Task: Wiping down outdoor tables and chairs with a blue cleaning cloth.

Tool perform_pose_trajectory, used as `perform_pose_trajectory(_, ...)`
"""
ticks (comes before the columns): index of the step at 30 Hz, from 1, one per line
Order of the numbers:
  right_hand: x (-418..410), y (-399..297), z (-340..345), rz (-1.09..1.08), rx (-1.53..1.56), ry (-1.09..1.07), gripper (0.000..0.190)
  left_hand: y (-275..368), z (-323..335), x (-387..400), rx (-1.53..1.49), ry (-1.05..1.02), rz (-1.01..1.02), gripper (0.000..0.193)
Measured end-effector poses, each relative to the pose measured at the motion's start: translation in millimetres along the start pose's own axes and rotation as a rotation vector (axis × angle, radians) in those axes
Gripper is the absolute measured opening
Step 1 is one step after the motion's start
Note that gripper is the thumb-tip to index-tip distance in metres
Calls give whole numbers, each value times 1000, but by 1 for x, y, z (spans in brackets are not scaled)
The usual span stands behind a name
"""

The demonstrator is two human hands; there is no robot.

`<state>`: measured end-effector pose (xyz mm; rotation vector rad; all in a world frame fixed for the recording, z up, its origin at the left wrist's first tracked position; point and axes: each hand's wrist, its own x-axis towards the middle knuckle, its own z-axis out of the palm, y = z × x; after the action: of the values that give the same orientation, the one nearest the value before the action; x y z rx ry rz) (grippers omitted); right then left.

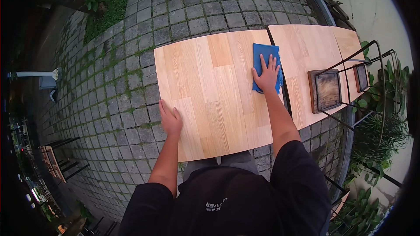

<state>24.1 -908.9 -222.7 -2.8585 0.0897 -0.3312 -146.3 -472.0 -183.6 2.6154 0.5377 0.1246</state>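
A light wooden tabletop (210, 95) made of joined strips lies right before me. My right hand (267, 75) presses flat, fingers spread, on a blue cloth (258, 50) near the tabletop's right edge. The cloth is folded, with a frayed right side, and part of it is hidden under my palm. At the left edge of the same tabletop rests my left hand (171, 119), its fingers pointing up along the rim and the thumb on the wood; it holds no loose object.
A narrow gap separates a second wooden tabletop (302, 52) at the right. On it stand upturned stools with dark wooden seats (328, 90) and black metal legs. Mossy stone paving (131, 105) surrounds the tables; plants (370, 137) line a pale wall at the right.
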Motion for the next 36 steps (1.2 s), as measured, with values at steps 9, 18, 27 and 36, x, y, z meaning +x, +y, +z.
perform_pose_trajectory(9, -21, -135, 42, -58, -17, -63, 66, -4, -1, 3, 19, 5, -7, 75)
perform_pose_trajectory(18, -53, -344, 66, -383, 230, -185, 67, -18, 2, 2, -87, -27, 50, 71)
perform_pose_trajectory(27, -73, -318, 47, -583, 335, -252, 66, -20, 7, -1, -97, -23, 44, 68)
perform_pose_trajectory(36, -13, -123, 15, -264, 94, -148, 79, -10, 5, 2, -49, -41, 36, 77)
